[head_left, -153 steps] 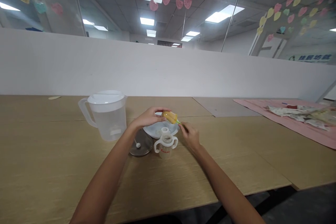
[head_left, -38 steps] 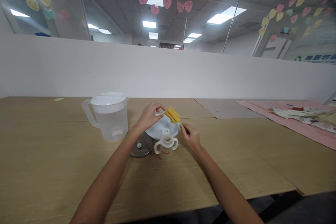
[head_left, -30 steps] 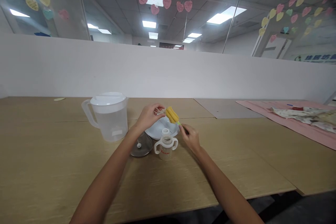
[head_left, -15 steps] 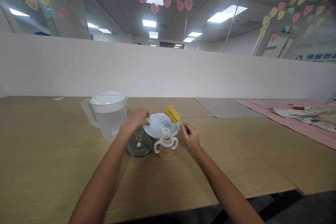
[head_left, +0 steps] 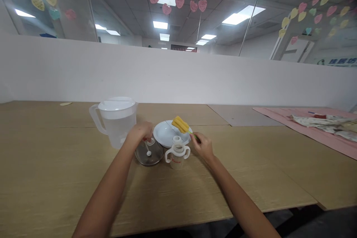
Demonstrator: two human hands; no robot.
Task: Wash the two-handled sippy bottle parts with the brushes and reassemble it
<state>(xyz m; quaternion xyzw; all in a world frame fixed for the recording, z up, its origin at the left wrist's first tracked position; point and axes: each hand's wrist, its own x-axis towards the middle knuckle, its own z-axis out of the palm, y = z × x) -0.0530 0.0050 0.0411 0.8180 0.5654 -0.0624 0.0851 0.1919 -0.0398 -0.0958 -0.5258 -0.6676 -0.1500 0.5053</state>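
In my right hand (head_left: 203, 145) is the green handle of a sponge bottle brush, its yellow head (head_left: 180, 124) tilted up over a white plate (head_left: 161, 140). My left hand (head_left: 141, 131) is closed, fingers down, at the back of a round metal tray (head_left: 149, 161). Beneath its fingertips shows a small clear piece (head_left: 151, 141); the grip itself is hidden. A thin straw with a white weighted end (head_left: 148, 153) lies on the tray. Just right of the tray, a clear two-handled baby bottle (head_left: 177, 156) stands upright without its top. Behind it is a white ring-shaped part (head_left: 176, 140).
A large lidded plastic pitcher (head_left: 119, 126) stands behind and left of my left hand. Far right, a pink cloth (head_left: 301, 123) bears crumpled fabric (head_left: 320, 122). A low white wall (head_left: 173, 78) rises behind the table (head_left: 69, 178), whose front edge is near me.
My left hand has moved down and left, from beside the plate to the back of the metal tray. The brush head has tipped slightly lower and to the left.
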